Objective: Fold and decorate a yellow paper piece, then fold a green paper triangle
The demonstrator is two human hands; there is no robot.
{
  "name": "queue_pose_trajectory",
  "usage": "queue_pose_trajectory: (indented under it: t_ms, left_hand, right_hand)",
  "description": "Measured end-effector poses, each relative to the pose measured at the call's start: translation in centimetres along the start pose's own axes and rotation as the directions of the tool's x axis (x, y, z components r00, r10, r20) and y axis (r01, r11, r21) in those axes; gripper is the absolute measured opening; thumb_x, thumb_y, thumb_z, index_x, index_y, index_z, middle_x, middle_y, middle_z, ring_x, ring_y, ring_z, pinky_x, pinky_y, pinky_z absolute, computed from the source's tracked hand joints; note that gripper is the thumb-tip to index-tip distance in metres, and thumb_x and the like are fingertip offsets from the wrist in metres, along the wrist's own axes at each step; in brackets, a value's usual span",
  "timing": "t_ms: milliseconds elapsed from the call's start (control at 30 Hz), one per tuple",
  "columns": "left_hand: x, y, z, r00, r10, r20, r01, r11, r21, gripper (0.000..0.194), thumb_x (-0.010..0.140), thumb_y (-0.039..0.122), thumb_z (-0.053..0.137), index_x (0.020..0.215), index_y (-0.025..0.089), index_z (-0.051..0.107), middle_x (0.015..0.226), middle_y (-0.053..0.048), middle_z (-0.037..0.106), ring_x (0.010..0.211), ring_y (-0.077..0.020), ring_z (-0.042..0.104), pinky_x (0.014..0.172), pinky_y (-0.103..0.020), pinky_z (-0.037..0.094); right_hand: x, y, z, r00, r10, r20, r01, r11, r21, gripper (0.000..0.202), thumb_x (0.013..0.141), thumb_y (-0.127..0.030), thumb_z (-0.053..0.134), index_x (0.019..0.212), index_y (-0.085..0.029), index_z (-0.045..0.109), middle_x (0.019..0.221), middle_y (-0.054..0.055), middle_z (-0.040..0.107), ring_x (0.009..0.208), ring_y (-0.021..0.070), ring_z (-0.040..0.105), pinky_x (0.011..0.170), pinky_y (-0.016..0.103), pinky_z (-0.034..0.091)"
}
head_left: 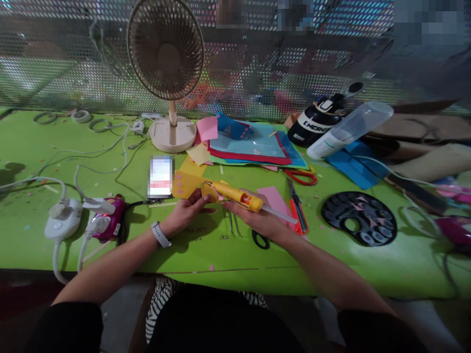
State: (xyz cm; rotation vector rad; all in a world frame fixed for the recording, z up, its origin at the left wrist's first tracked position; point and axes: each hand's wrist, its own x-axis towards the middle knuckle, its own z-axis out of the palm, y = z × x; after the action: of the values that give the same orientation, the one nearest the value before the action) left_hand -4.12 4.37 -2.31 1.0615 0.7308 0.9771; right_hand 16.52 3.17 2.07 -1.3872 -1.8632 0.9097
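Note:
My right hand (253, 214) is wrapped round a yellow hot glue gun (239, 196), with a translucent glue stick (279, 214) poking out of its back end. The gun's tip points left, at a small piece of yellow paper (209, 193) pinched in my left hand (191, 210). Whether the tip touches that paper, I cannot tell. Just beyond lies a larger sheet of yellow felt or paper (187, 182) with small pink pieces on it. Below my hands lie metal tweezers (231, 224), and black scissor handles (261, 239) show partly under my right wrist.
A fan (172, 133) stands behind, beside a stack of coloured sheets (250, 147). A phone (161, 176) and power adapters (64, 220) with cables lie left. Rightward are a utility knife (297, 208), red-handled scissors (301, 176), a black palette (358, 218) and bottles (316, 120).

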Motion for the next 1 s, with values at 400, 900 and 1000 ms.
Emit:
queue_pose_trajectory:
  t_ms: [400, 900, 1000]
  left_hand:
    - [0.3, -0.4, -0.3, 0.999, 0.031, -0.043, -0.030, 0.999, 0.031, 0.046, 0.081, 0.042, 0.071, 0.119, 0.019, 0.056, 0.125, -0.010, 0.062, 0.119, -0.0300, 0.057, 0.086, -0.040, 0.059]
    - [0.4, 0.6, 0.1, 0.991, 0.015, -0.133, -0.007, 0.998, 0.062, 0.036, 0.080, 0.037, 0.071, 0.109, 0.020, 0.060, 0.120, -0.007, 0.064, 0.111, -0.0258, 0.061, 0.084, -0.040, 0.059]
    - [0.6, 0.5, 0.0, 0.990, 0.019, -0.142, -0.010, 0.998, 0.065, 0.031, 0.080, 0.034, 0.071, 0.106, 0.020, 0.061, 0.119, -0.007, 0.064, 0.111, -0.0255, 0.061, 0.085, -0.040, 0.059]
  right_hand:
    - [-0.4, -0.3, -0.1, 0.999, -0.049, -0.018, 0.048, 0.998, -0.051, 0.039, 0.081, -0.055, 0.062, 0.065, -0.023, 0.049, 0.055, -0.003, 0.049, 0.049, 0.0121, 0.043, 0.046, 0.026, 0.031]
    - [-2.8, 9.0, -11.6, 0.931, -0.148, -0.334, -0.087, 0.799, -0.595, 0.044, 0.074, -0.067, 0.061, 0.074, -0.023, 0.053, 0.073, 0.008, 0.059, 0.063, 0.0205, 0.053, 0.060, 0.035, 0.038]
    - [-5.2, 12.9, -15.4, 0.930, -0.010, -0.368, -0.242, 0.738, -0.630, 0.042, 0.071, -0.065, 0.066, 0.068, -0.025, 0.053, 0.072, 0.012, 0.059, 0.063, 0.0198, 0.053, 0.060, 0.037, 0.036]
